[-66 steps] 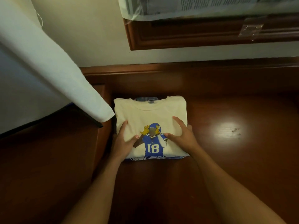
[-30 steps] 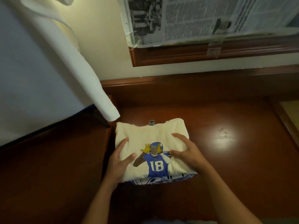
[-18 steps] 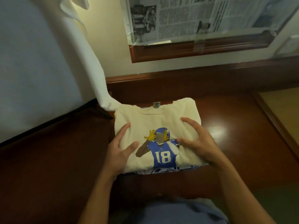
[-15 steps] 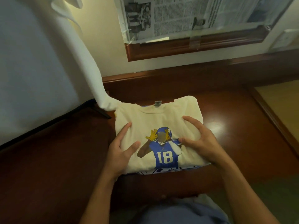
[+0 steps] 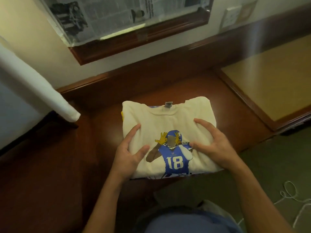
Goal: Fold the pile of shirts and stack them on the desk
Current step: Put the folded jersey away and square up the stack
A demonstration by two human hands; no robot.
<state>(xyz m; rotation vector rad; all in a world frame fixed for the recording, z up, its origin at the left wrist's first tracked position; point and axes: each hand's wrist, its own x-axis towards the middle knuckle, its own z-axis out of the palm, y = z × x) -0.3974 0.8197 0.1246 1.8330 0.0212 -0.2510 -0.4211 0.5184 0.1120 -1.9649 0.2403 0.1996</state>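
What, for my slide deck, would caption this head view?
The left hand and right hand rest on a folded cream shirt topping a stack on the wooden desk.

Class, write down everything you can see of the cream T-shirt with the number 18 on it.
The cream cotton-looking T-shirt is folded into a rectangle, collar away from the viewer, with a grey neck label showing. Its print shows a footballer in a blue jersey numbered 18 with yellow gloves. It lies atop other folded garments on the dark wooden desk. The left hand and right hand rest on it.
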